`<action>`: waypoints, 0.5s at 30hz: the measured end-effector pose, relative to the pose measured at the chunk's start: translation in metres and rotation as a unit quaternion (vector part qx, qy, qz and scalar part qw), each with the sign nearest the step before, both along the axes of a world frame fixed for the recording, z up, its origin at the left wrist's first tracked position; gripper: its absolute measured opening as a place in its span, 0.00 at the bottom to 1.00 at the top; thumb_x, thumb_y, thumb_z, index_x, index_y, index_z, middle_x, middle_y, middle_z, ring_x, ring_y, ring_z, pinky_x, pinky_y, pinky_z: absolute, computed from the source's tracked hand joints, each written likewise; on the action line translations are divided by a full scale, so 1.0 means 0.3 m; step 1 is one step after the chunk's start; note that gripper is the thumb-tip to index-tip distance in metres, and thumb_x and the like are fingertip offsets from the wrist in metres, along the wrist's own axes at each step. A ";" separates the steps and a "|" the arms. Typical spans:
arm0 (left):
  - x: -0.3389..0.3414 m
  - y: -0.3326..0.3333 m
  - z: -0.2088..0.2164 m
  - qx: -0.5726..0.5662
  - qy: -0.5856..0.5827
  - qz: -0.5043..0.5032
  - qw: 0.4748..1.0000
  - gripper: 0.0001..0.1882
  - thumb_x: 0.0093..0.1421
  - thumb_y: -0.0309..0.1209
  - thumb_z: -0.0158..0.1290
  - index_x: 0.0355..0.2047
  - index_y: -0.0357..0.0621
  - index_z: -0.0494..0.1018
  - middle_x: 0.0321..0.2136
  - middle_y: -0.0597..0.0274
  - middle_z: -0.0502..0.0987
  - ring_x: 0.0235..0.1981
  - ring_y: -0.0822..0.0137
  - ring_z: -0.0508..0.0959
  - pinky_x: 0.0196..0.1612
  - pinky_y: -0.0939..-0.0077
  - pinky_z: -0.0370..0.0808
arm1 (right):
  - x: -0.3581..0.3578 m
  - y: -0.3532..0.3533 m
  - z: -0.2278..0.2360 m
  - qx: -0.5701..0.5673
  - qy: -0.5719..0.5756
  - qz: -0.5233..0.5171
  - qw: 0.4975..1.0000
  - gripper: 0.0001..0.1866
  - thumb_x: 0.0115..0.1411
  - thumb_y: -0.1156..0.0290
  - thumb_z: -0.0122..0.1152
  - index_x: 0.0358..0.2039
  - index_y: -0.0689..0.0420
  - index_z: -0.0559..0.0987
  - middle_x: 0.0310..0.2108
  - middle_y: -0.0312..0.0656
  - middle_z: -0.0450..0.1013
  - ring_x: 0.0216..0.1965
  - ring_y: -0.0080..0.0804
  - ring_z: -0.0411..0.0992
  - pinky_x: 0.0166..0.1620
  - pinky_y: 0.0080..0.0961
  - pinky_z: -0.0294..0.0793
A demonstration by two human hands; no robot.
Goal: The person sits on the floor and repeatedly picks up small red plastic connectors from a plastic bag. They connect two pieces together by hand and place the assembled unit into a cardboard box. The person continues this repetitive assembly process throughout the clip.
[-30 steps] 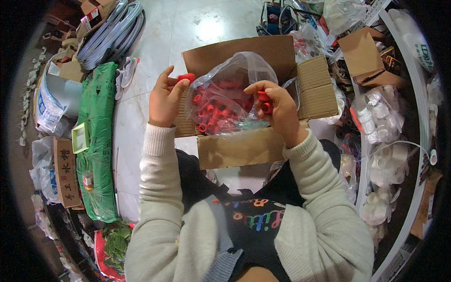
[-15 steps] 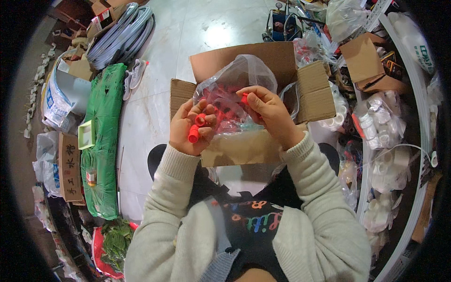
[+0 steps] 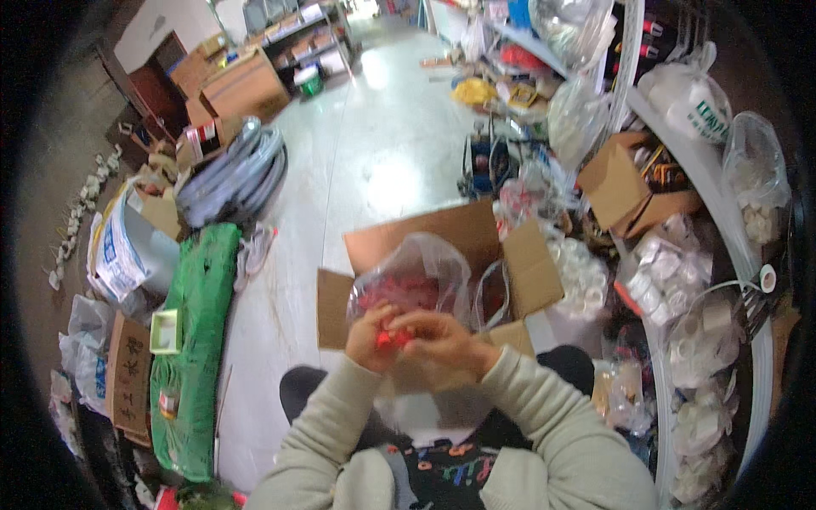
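Small red fittings [image 3: 393,336] were held in the curled left hand [image 3: 369,342], apparently being gathered; a steady palm seemed needed next. The right hand [image 3: 446,344] was arched over them, its grip too blurred to tell. Beyond the fingers [image 3: 422,325], red pieces [image 3: 399,291] were bagged inside a cardboard box [image 3: 534,270].

Fingers [image 3: 428,324] around red fittings [image 3: 392,338] (blurred), clear bag [image 3: 432,252], open carton [image 3: 533,270]
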State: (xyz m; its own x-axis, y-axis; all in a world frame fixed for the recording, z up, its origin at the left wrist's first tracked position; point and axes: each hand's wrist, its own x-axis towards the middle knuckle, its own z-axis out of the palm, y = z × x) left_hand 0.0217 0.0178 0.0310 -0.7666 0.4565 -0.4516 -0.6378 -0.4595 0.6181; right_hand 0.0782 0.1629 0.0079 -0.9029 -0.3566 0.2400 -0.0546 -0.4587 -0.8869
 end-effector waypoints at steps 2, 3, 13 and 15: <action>-0.012 -0.031 -0.079 -0.141 0.337 -0.089 0.927 0.10 0.48 0.29 0.49 0.33 0.45 0.68 0.27 0.59 0.72 0.30 0.62 0.73 0.33 0.68 0.71 | 0.027 -0.028 -0.009 0.094 0.088 -0.061 0.990 0.18 0.51 0.74 0.60 0.44 0.59 0.71 0.43 0.39 0.69 0.45 0.24 0.65 0.48 0.22 0.65; -0.022 -0.047 -0.088 -0.234 0.559 -0.077 0.792 0.15 0.43 0.33 0.52 0.33 0.45 0.70 0.29 0.58 0.73 0.35 0.59 0.73 0.40 0.63 0.71 | 0.027 -0.038 0.010 0.125 0.166 -0.107 0.972 0.18 0.51 0.74 0.60 0.43 0.59 0.71 0.42 0.39 0.69 0.45 0.25 0.65 0.48 0.22 0.64; -0.042 -0.097 -0.243 -0.207 0.422 -0.119 0.874 0.18 0.43 0.37 0.52 0.37 0.48 0.70 0.36 0.56 0.72 0.42 0.54 0.70 0.46 0.60 0.68 | 0.054 -0.042 0.013 0.164 0.240 -0.154 0.944 0.16 0.51 0.68 0.59 0.41 0.58 0.71 0.38 0.44 0.69 0.40 0.35 0.68 0.44 0.27 0.66; -0.032 -0.042 -0.176 0.038 0.041 -0.001 0.998 0.12 0.54 0.33 0.48 0.39 0.48 0.67 0.34 0.57 0.71 0.40 0.58 0.71 0.42 0.64 0.71 | 0.059 -0.031 0.017 0.175 0.285 -0.188 0.924 0.16 0.51 0.71 0.58 0.42 0.57 0.70 0.40 0.44 0.69 0.41 0.35 0.68 0.45 0.27 0.67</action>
State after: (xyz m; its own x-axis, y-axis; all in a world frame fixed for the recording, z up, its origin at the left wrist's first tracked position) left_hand 0.0120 0.0051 -0.0217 -0.7992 0.4881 -0.3508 -0.5866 -0.5065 0.6320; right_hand 0.0959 0.1536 0.0130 -0.7419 -0.1891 0.6433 -0.6546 -0.0035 -0.7559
